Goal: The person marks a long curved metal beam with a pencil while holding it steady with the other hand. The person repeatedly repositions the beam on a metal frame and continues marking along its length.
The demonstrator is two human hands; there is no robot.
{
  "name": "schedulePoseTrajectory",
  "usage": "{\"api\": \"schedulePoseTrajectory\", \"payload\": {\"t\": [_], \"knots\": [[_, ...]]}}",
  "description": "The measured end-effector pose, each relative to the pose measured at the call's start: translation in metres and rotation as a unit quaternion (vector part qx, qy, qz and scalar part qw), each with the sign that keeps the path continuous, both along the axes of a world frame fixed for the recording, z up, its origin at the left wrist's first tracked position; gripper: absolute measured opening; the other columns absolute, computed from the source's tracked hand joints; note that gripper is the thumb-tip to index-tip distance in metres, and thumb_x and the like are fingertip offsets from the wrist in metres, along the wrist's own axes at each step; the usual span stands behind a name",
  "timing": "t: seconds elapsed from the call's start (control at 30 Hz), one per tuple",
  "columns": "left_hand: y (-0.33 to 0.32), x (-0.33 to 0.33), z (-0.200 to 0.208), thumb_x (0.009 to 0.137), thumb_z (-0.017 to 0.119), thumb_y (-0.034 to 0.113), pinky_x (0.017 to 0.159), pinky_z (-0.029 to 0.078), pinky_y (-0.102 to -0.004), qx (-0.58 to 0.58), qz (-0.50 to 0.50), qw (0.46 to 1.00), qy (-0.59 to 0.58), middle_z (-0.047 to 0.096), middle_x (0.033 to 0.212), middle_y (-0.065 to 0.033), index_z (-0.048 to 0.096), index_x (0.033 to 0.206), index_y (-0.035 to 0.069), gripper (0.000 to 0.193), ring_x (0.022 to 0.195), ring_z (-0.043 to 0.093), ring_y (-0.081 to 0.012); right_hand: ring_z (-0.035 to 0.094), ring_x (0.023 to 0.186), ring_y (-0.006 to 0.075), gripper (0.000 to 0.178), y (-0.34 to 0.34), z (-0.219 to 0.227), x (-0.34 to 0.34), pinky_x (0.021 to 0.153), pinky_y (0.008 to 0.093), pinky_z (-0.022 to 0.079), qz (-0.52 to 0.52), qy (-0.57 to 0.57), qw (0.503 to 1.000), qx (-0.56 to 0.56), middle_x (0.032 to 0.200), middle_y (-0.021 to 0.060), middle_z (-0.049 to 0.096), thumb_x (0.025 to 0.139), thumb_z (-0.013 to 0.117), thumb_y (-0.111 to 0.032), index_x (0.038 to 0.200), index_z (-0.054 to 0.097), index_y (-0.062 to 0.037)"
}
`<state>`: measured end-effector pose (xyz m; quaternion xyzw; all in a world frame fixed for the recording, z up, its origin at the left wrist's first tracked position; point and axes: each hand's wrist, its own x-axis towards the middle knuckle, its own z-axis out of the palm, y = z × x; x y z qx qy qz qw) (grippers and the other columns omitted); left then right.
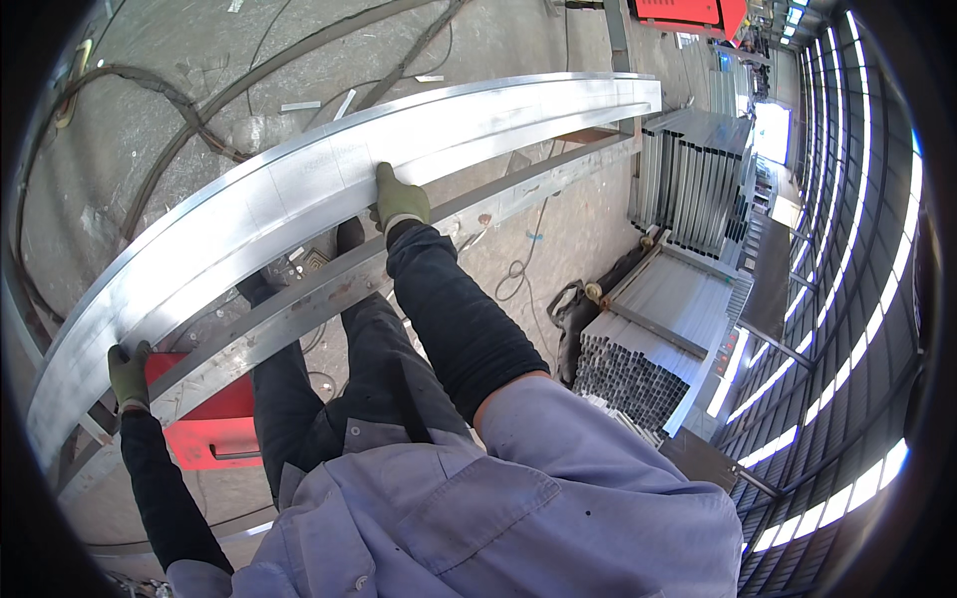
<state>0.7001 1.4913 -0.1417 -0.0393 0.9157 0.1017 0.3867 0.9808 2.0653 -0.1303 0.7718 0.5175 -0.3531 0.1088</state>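
Observation:
A long, shiny metal channel [269, 199] with raised edges stretches across in front of me, bowed by the lens. My left hand [130, 375], in an olive-green glove, grips its near edge towards the left end. Farther right, my right hand [402, 199] is closed around the same edge, thumb on top and the other fingers mostly hidden beneath. Between my body and the channel runs a scuffed steel rail [339, 284], roughly parallel to it.
A red metal box [214, 434] with a handle stands below the rail by my legs. Stacked metal tubes [638, 359] and upright bundles [688, 179] lie to the right. Thick cables [189, 115] and offcuts cover the far floor; a red machine [688, 12] stands far right.

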Motion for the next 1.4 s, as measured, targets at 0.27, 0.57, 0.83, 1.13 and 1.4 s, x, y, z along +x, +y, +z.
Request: {"api": "schedulePoseTrajectory", "payload": {"t": [0.27,0.57,0.83,1.13,1.4], "knots": [[-0.010,0.002,-0.012,0.088,0.088,0.033,0.111,0.047,-0.0393,0.027,0.019,0.999,0.010,0.067,0.138,-0.0241,0.056,0.144,-0.013,0.079,0.127,0.062,-0.0324,0.072,0.063,0.0238,0.067,-0.001,-0.004,0.002,0.058,0.0386,0.058,-0.003,0.000,1.000,0.015,0.078,0.0129,0.075,0.095,0.065,-0.063,0.090,0.078,0.0026],[-0.008,0.007,-0.013,0.089,0.088,0.033,0.113,0.047,-0.0392,0.040,0.027,0.999,0.019,0.066,0.140,-0.0246,0.055,0.146,-0.013,0.081,0.129,0.062,-0.0333,0.072,0.062,0.0237,0.068,-0.001,-0.006,0.004,0.058,0.0379,0.057,-0.006,-0.008,1.000,0.013,0.076,0.0126,0.075,0.094,0.065,-0.064,0.088,0.077,0.0026],[-0.002,0.007,-0.015,0.088,0.088,0.034,0.110,0.047,-0.0392,0.034,0.016,0.999,-0.010,0.068,0.136,-0.0241,0.058,0.140,-0.013,0.076,0.125,0.063,-0.0314,0.073,0.063,0.0228,0.069,-0.002,-0.006,0.007,0.058,0.0370,0.057,-0.007,-0.012,1.000,0.018,0.076,0.0122,0.075,0.095,0.065,-0.065,0.088,0.078,0.0022],[-0.042,0.013,-0.025,0.087,0.087,0.038,0.108,0.049,-0.0436,0.047,0.005,0.999,0.016,0.067,0.135,-0.0234,0.061,0.135,-0.011,0.073,0.126,0.062,-0.0352,0.073,0.099,0.0382,0.061,0.003,-0.020,0.021,0.087,0.0516,0.055,0.308,-0.023,0.950,-0.043,0.105,0.0236,0.075,0.097,0.061,-0.051,0.139,0.058,-0.0068],[0.054,0.019,0.050,0.078,0.090,0.047,0.096,0.057,-0.0465,0.000,0.024,0.997,0.071,0.077,0.117,-0.0229,0.071,0.122,0.001,0.066,0.111,0.074,-0.0393,0.069,0.060,0.0183,0.028,-0.022,0.074,0.053,0.048,0.0307,0.050,0.045,0.122,0.988,-0.081,0.084,0.0133,0.078,0.103,0.065,-0.024,0.117,0.065,0.0005]]}}
